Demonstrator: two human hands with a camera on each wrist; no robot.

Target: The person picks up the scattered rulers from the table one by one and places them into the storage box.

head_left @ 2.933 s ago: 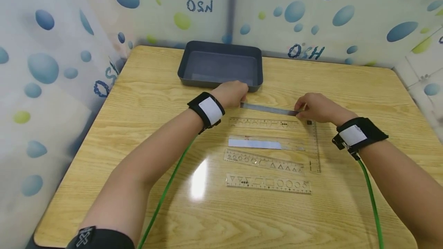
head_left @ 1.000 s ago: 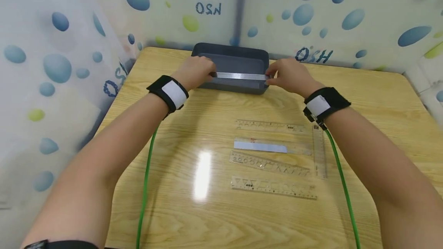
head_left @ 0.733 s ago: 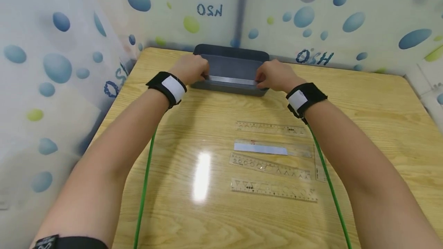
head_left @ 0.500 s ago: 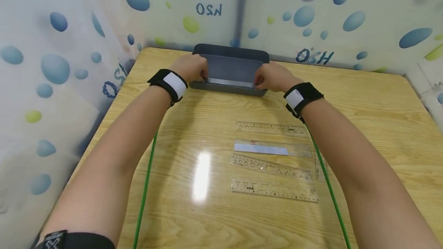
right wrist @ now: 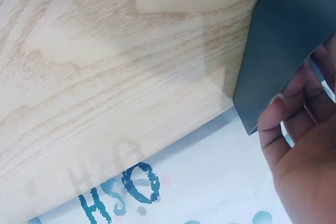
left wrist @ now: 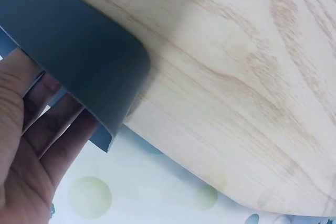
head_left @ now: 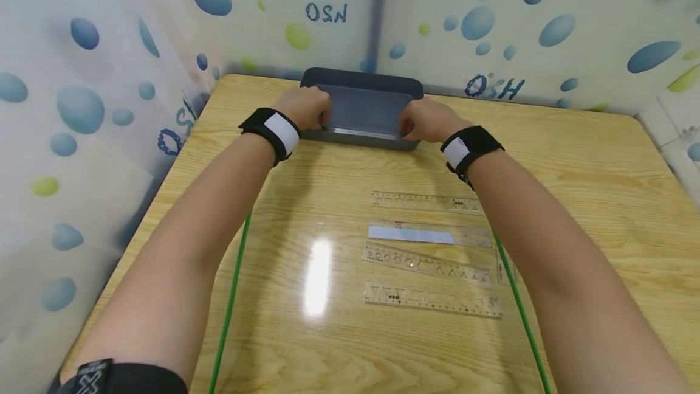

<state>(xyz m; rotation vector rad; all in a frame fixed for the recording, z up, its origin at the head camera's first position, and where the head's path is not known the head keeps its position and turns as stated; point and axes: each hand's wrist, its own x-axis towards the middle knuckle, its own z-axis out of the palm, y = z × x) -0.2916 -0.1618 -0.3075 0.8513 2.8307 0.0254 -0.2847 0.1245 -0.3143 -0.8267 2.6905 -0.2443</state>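
Observation:
A dark grey rectangular tray (head_left: 363, 105) stands at the back of the table. Just inside its front wall lies a steel ruler (head_left: 363, 133), seen as a thin bright strip low in the tray. My left hand (head_left: 303, 108) pinches the ruler's left end, and my right hand (head_left: 429, 119) pinches the right end. In the left wrist view, the tray's wall (left wrist: 84, 51) hides the fingertips of the left hand (left wrist: 39, 145). The right wrist view likewise shows the right hand (right wrist: 304, 135) reaching over the rim, its fingertips hidden, as is the ruler.
Several clear plastic rulers lie on the table (head_left: 574, 199): one at the front (head_left: 432, 300), a slanted ruler (head_left: 426, 262), a ruler with a white strip (head_left: 410, 234), and an upright one partly behind my right arm. Green cables (head_left: 232, 297) trail from both wrists. Patterned walls enclose the back and left.
Both hands have carried the steel ruler from the table back over the tray and lowered it inside behind the front wall. In the last half second it has sunk slightly further.

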